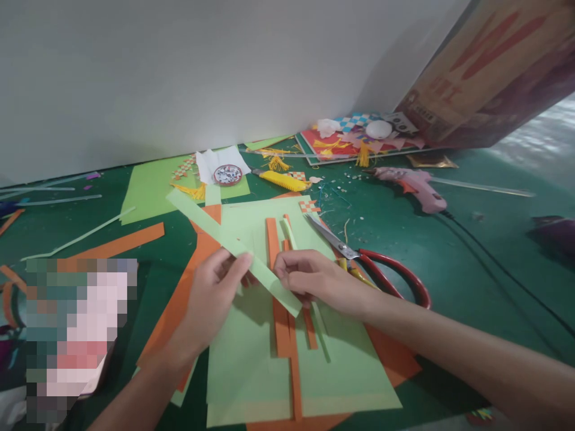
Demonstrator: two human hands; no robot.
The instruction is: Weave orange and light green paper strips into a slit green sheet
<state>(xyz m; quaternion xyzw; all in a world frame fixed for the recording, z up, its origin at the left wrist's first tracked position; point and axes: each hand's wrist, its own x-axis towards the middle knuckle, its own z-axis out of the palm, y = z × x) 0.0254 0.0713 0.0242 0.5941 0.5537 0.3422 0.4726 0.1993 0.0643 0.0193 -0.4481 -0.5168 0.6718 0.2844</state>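
Observation:
My left hand [220,281] pinches a light green paper strip [236,244] between thumb and fingers, and the strip slants from upper left to lower right above the sheets. At the strip's lower right part is my right hand [309,275], its fingers curled together; whether they grip the strip or something small behind it is hidden. Beneath both hands lie light green paper sheets [251,383], with narrow orange paper strips [283,335] and thin green strips on top. Red-handled scissors [344,248] rest just beyond my right hand, blades slightly apart.
A pink glue gun [415,187] with a trailing cord lies at the right. A yellow utility knife [284,180] is behind the sheets. Decorated craft boards [314,146] lean near a paper bag [485,78]. Orange paper [179,299] sticks out under the green sheets. A blurred-out phone-like object [81,335] is at left.

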